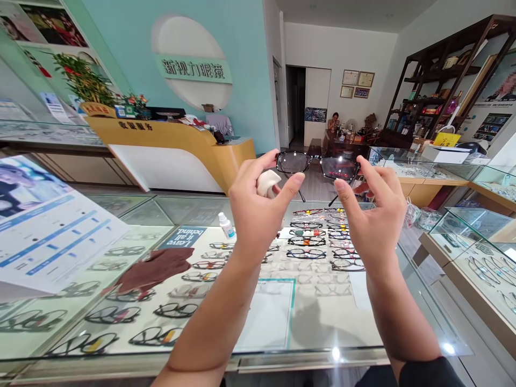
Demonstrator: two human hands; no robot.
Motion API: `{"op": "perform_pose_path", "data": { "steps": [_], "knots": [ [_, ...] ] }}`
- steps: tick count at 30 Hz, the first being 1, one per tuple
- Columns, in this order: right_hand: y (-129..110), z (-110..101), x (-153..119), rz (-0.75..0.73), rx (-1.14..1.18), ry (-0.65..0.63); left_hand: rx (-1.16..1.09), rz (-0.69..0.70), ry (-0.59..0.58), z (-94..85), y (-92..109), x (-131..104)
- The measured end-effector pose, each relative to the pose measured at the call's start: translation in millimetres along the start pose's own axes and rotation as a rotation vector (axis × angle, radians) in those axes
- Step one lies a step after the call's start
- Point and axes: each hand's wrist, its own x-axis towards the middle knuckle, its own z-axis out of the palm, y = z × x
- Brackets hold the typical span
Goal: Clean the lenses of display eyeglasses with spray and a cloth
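1. Pinching one end of the dark-framed eyeglasses (315, 157), the left hand (258, 207) had its thumb and forefinger closed on the rim; a crumpled white cloth (268, 184) was tucked in its fingers.
2. The right hand (374, 209) clamped the opposite end between thumb and fingers, so the two hands stood apart with the eyeglasses stretched between them.
3. The eyeglasses were up in the air above the far edge of the glass counter (346, 330), temples unfolded and pointing downward; red lettering marked the lens nearer the right hand.
4. Taking the eyeglasses as the clock's centre, rows of spectacles (306, 253) lay at six o'clock; whether on or under the glass, I could not tell.
5. At eight o'clock a small white bottle (227, 227) stood near the left wrist, and farther out the same way a brown cloth (157, 269) lay spread.
6. Between eight and nine o'clock was a printed leaflet (60, 231).
7. A yellow reception desk (169, 142) was at nine o'clock, a round wall sign (193, 88) at ten.
8. Toward one o'clock, in the background, a person (334, 123) was at a dark table; dark shelves (427, 72) rose at two.
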Motion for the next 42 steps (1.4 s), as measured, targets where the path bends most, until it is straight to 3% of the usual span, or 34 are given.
{"op": "perform_pose_path", "data": {
  "steps": [42],
  "knots": [
    [0.5, 3.6, -0.8, 0.107, 0.023, -0.119, 0.029, 0.077, 0.065, -2.6, 2.3, 1.6]
  ]
}}
